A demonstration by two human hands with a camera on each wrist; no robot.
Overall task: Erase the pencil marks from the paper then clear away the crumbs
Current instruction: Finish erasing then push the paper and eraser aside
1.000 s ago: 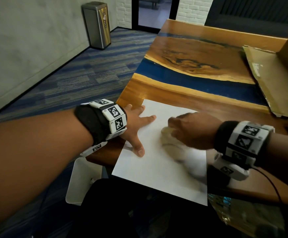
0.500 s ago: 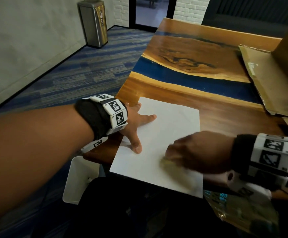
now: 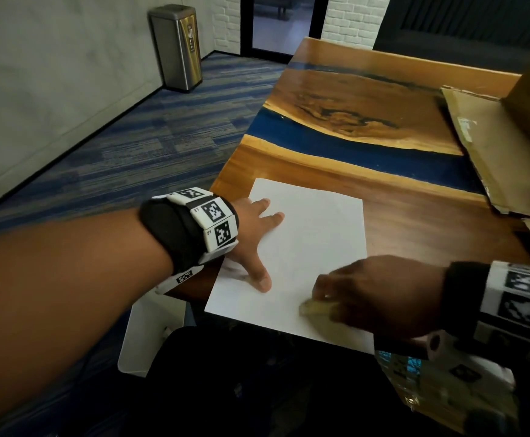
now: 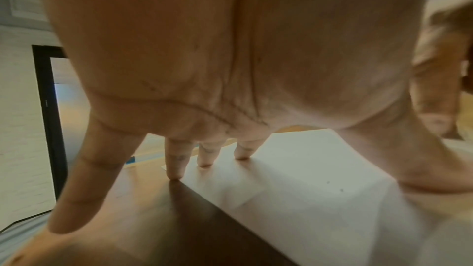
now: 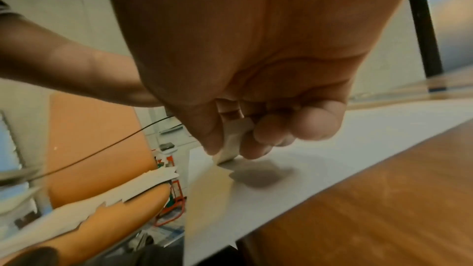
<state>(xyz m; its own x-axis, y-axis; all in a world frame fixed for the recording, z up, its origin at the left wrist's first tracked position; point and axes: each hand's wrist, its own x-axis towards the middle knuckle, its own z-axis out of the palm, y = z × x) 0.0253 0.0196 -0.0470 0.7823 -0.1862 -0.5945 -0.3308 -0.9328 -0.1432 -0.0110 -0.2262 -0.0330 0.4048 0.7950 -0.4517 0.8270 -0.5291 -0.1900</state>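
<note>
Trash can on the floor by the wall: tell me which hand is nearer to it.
Left. The left hand presses the paper's edge on the trash can side; the right hand, gripping the eraser, is farther across.

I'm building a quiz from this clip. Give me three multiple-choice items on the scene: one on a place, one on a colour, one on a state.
1. Where is the eraser?
A on the paper's near part
B on the cardboard
C on the floor

2. What colour is the band across the table?
A red
B blue
C green

3. What is the left hand doing?
A gripping a pencil
B hanging idle
C pressing flat on the paper

Answers: A, the right hand pinches it there; B, a blue strip crosses the wood; C, its fingers are spread on the sheet.
</note>
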